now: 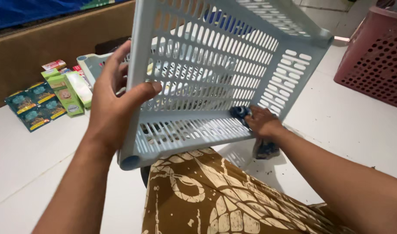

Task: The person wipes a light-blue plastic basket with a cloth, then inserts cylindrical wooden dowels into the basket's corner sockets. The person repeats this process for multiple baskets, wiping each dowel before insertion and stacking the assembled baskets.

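Two hands of mine hold a pale grey-blue slotted plastic basket (pixel 215 73) tipped on its side above my lap, its open side facing me. My left hand (pixel 116 99) clamps the near corner post, thumb wrapped across the rim. My right hand (pixel 263 123) is closed around a dark cloth (pixel 261 145), pressed against the basket's lower edge.

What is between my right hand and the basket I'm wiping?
A dark cloth sits between the right hand and the pale blue slotted basket. The left hand grips the basket's rim directly, with nothing between.
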